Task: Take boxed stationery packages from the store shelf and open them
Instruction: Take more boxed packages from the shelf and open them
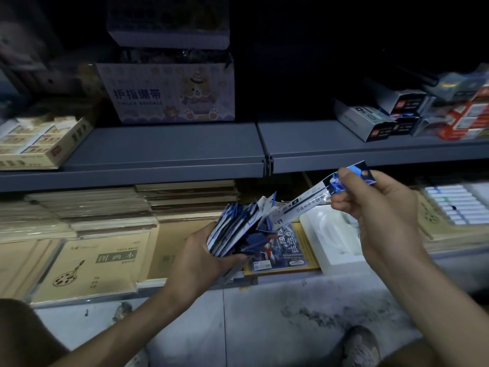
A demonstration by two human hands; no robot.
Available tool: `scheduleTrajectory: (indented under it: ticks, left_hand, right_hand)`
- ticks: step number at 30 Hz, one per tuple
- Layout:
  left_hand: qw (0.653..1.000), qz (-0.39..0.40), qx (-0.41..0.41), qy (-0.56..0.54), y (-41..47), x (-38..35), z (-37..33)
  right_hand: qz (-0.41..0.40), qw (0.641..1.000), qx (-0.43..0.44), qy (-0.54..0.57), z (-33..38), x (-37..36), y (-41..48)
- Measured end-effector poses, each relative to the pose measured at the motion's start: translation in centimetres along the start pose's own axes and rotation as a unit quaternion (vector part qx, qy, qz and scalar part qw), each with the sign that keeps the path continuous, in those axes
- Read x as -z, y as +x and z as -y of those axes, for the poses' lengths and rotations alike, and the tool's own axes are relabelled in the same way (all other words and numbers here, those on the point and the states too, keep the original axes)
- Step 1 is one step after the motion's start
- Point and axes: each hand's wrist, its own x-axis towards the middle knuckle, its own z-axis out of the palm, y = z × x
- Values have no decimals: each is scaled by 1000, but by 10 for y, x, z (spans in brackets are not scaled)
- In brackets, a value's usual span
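Now, right hand (378, 207) pinches the upper end of one long packet (304, 206), its axis slanting down-left to the bundle (232, 229) gripped in the curled left hand (195, 258), so the free end lies nearest the left.

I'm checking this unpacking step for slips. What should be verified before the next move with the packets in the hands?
1. Left hand grips the bundle of packets firmly: ok.
2. Right hand pinches the single packet near its top end: ok.
3. Single packet fully clear of the bundle: cannot tell, because its lower end overlaps the bundle.
4. Single packet already opened: cannot tell.
5. Bare space on the upper shelf for setting things down: ok.
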Motion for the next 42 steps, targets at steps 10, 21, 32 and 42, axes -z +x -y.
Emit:
scheduleTrajectory:
  ticks: [10,21,32,42]
  left_hand:
    - [1000,-5,-12,-27,0,-4,1]
    - [998,-18,-24,-48,-5,-7,2]
    - [998,-39,-49,-33,-2,-5,-4]
    - [998,-33,-35,-50,-4,-3,-10]
  right_hand:
    - [64,989,62,-117,-17,-17,-20]
    - [109,950,69,-284,-46,-31,-24]
    - [134,902,176,-372,-49,-38,-24]
    - [151,898,152,-385,-39,-39,-14]
